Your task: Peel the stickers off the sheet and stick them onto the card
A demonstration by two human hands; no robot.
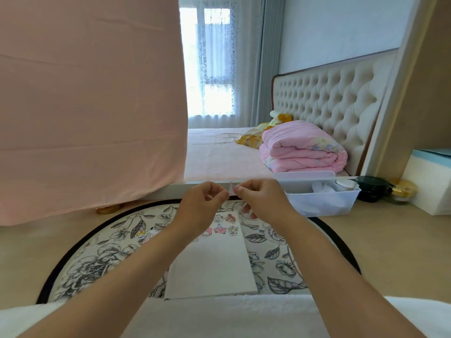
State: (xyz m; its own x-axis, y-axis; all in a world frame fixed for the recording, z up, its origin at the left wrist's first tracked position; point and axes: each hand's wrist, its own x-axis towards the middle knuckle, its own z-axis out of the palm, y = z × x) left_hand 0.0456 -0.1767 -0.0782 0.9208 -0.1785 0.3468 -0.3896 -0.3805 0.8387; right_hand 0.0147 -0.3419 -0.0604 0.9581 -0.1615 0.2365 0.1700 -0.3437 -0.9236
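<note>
The white basket (322, 203) holds pale items, hard to name — left hand (202, 203) and right hand (261, 198) pinch one small pale strip (230, 187).

light: bright, soft daylight from the window (214, 62) behind sheer curtains | glare: panes blown out white | shadows: faint, diffuse | focus: fairly sharp, slightly soft overall | distortion: wide-angle bending, wall edge at right leans, forearms stretched at bottom
</note>
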